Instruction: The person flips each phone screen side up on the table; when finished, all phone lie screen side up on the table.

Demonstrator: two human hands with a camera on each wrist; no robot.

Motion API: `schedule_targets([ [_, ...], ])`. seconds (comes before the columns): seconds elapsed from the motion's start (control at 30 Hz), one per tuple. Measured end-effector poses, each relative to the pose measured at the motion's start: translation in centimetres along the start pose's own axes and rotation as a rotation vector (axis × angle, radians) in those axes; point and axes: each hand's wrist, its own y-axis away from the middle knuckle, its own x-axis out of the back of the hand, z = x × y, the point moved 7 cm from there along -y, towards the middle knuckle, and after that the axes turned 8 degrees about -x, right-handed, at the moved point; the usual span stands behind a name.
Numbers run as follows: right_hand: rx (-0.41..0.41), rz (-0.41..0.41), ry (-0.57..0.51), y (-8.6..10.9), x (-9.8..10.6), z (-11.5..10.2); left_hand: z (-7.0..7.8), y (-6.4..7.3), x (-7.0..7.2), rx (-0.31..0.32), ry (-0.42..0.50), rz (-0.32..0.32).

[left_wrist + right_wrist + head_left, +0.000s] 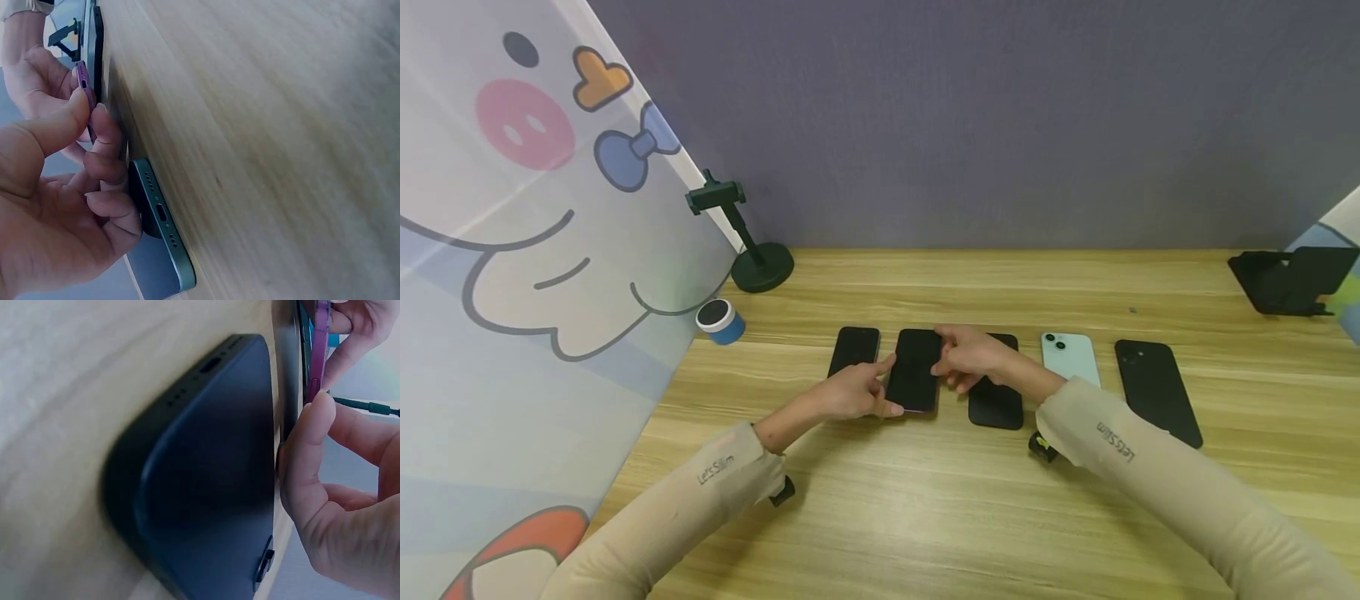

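Observation:
Both hands hold a smartphone (pixel 913 371) with a dark face and purple edge, above the table. My left hand (pixel 857 392) pinches its left side and lower corner; in the left wrist view, thumb and forefinger grip the purple phone (pixel 82 76) near its charging port. With thumb and fingers, my right hand (pixel 973 354) holds its upper right edge; the purple edge (pixel 319 356) shows in the right wrist view. Under the left hand lies a dark phone with a green edge (pixel 164 215). A black phone (pixel 212 456) lies beneath the right hand.
Farther right lie a pale phone (pixel 1070 358) and a larger black phone (pixel 1157 392). A dark phone stand (pixel 760 265) and a blue-and-white jar (pixel 722 323) stand at left. A black folding stand (pixel 1292 282) sits at far right. A grey panel (pixel 970 125) borders the back.

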Motion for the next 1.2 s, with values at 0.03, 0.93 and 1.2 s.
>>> schedule_targets([
  [0.03,-0.002,0.003,0.013,0.0,0.0,0.0,0.0,-0.1,0.0,0.007,-0.015,-0.001],
  [0.93,0.0,0.108,0.244,-0.4,0.2,-0.7,1.1,-0.5,0.0,0.138,-0.462,0.069],
  [1.2,0.005,0.113,0.275,-0.5,0.3,-1.0,1.2,-0.3,-0.3,0.132,-0.543,0.089],
])
